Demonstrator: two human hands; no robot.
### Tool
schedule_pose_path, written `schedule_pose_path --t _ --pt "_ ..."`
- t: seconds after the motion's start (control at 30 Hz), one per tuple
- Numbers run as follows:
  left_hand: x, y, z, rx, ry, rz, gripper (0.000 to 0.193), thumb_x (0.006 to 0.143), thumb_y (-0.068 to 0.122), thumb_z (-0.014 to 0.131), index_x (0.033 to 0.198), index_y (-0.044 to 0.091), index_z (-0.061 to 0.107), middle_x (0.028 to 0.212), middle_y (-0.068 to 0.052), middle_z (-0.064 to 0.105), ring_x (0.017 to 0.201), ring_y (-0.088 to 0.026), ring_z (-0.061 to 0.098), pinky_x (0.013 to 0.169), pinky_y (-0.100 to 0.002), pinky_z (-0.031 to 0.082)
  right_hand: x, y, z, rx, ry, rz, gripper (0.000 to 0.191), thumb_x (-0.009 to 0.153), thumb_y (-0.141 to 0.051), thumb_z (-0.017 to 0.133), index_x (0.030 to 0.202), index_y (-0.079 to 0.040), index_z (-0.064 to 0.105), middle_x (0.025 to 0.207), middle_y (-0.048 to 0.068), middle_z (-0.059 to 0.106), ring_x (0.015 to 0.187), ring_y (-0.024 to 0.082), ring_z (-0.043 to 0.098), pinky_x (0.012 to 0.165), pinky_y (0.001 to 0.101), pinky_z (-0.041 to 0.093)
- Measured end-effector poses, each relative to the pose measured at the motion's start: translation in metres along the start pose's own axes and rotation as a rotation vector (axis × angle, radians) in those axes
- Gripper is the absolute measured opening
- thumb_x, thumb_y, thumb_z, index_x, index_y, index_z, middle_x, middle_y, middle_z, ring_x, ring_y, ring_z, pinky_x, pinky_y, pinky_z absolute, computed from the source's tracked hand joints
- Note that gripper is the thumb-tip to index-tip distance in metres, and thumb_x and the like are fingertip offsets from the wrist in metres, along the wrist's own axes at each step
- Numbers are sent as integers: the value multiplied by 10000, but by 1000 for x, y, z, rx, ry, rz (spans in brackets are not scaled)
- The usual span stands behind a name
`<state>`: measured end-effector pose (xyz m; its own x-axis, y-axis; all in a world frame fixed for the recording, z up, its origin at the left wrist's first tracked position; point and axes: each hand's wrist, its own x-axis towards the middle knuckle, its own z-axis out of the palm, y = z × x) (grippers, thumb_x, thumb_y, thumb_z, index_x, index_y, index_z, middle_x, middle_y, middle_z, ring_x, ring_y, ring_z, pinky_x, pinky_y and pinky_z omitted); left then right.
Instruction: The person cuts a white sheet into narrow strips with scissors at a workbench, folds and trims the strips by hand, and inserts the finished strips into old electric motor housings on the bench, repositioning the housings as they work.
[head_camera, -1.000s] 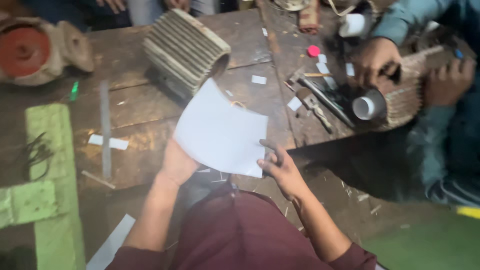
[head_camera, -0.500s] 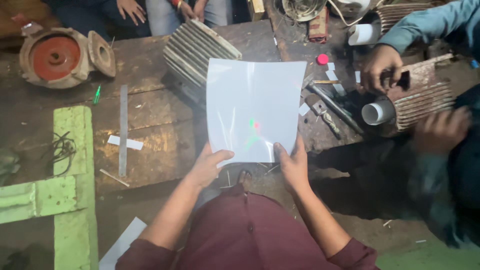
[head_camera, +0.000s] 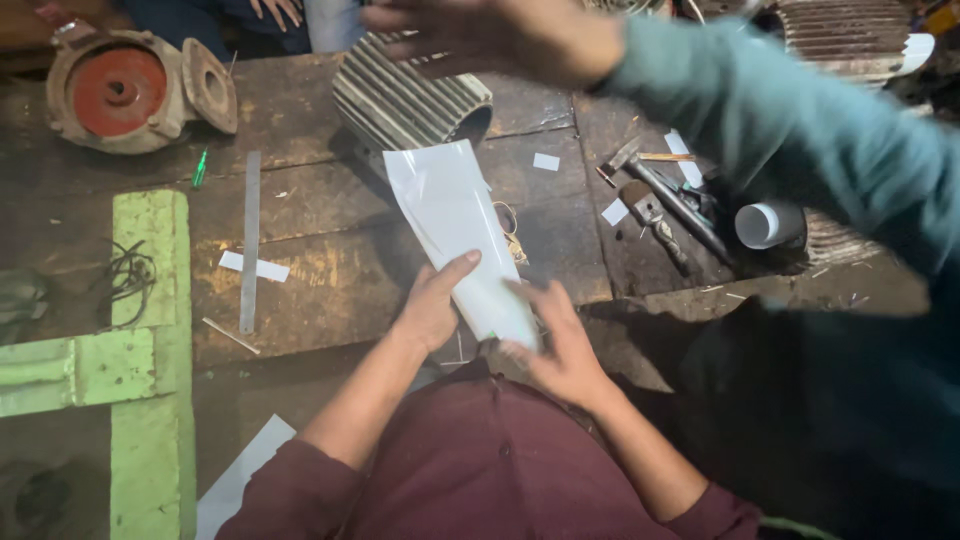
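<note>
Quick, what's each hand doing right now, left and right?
Left hand: closed on the white sheet, thumb across its face.
Right hand: gripping the same sheet at its lower end; blurred, so the finger positions cannot be told.

This was a motor repair workshop. A finned motor housing (head_camera: 410, 100), a hammer (head_camera: 622, 160) and a rusty end cover (head_camera: 120, 92) lay on the worn table (head_camera: 320, 260)

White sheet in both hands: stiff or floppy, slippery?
The white sheet curves into a fold between the left hand and right hand, so probably thin, flexible and light. Its faint sheen suggests a smooth, maybe slippery surface. Likely creases easily.
</note>
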<state>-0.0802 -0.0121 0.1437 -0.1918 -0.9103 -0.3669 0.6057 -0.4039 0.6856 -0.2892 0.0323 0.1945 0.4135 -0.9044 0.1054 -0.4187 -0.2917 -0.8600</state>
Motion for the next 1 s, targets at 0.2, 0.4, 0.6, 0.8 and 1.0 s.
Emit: schedule_pose_path --t 0.2,0.4,0.6,0.8,1.0 --pt "-7 -8 8 249 -151 97 506 940 204 705 1363 -31 561 1213 -88 679 1150 -200 642 1020 -370 508 -3 66 38 487 -4 166 797 986 -180 634 1597 1 155 1590 166 350 1466 222 329 1164 391 312" --pt "-3 23 3 -8 -150 74 595 871 172 774 1366 14 483 1186 -116 656 1068 -231 681 900 -403 589 -2 57 49 114 -23 286 768 892 -255 738 1509 -15 349 1306 130 636 1170 227 642 1005 368 504" --pt "-7 22 0 55 -2 361 673 847 161 809 1392 50 430 1172 -92 638 1066 -205 659 899 -379 577 18 35 60 487 -109 335 727 902 -201 696 1519 0 369 1274 146 638 1125 251 644 945 381 543" --pt "-16 18 -2 266 78 747 754 836 84 794 1432 67 333 1227 -70 586 1136 -183 603 974 -373 543 33 20 88 -299 -25 336 890 898 -128 697 1623 -25 191 1321 221 578 1199 372 663 1000 409 490" --pt "-21 45 -30 -51 -146 502 600 851 57 713 1382 8 437 1139 -122 650 1045 -217 667 920 -379 573 52 -11 85 838 -116 265 948 863 -128 672 1641 -48 136 1535 125 445 1400 232 481 1115 356 438"
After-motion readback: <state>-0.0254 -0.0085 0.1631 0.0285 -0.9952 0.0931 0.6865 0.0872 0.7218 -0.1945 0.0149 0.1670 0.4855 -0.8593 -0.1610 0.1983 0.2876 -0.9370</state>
